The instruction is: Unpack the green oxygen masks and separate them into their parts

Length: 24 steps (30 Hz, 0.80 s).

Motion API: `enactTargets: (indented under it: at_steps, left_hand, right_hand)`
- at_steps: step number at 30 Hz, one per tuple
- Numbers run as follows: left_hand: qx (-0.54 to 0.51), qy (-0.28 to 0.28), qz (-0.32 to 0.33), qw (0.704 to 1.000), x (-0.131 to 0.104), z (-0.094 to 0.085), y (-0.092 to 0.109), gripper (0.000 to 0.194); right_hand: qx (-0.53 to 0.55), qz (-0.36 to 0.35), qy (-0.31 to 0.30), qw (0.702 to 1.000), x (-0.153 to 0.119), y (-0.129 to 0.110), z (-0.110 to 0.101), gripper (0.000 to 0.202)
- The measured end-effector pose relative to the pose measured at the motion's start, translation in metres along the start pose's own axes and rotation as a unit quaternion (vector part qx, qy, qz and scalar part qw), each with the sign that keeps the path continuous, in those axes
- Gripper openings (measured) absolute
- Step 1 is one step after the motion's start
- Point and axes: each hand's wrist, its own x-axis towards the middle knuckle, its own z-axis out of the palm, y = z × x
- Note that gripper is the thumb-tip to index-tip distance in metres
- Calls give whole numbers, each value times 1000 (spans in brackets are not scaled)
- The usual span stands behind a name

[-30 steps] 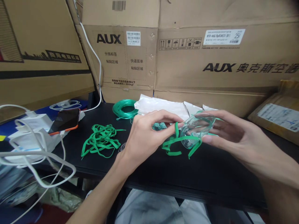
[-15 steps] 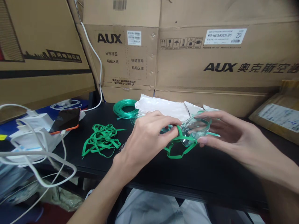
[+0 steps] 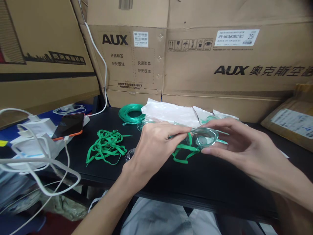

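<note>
A clear, green-tinted plastic mask is held above the black table by my right hand, thumb below its rim and fingers above. My left hand pinches at the mask's left side, where a green strap meets it; the strap hangs in a loop between the hands. What exactly the left fingertips grip is partly hidden. Left of my left hand lies a tangled pile of green straps. Behind it rests a coil of green tubing. White packaging lies behind my hands.
On the left are a phone with an orange edge, white chargers and looping white cables. Large cardboard boxes stand along the back, and another box sits at the right. Clear bands lie beside my left wrist.
The mask has turned in my right hand, so its rim opening shows more. The strap loop has shifted slightly left and up. My left fingers are straighter.
</note>
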Motion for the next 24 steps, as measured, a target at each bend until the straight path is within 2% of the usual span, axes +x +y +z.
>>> enactTargets:
  at_steps: [4, 9, 13, 19, 24]
  left_hand:
    - [-32, 23, 5, 999, 0, 3, -2, 16]
    - [-47, 59, 94, 993, -3, 10, -3, 17]
    - [-31, 61, 143, 987, -5, 12, -2, 16]
    - [-22, 59, 134, 989, -5, 13, -2, 18]
    - [-33, 34, 132, 990, -5, 14, -2, 16]
  right_hand:
    - [-13, -12, -5, 1000, -1, -3, 0, 28]
    - [-23, 13, 70, 997, 2, 2, 3, 18]
    - [-12, 10, 34, 999, 5, 5, 7, 16]
    - [18, -2, 26, 1000, 5, 7, 8, 5]
    - [48, 7, 23, 999, 5, 9, 9, 3]
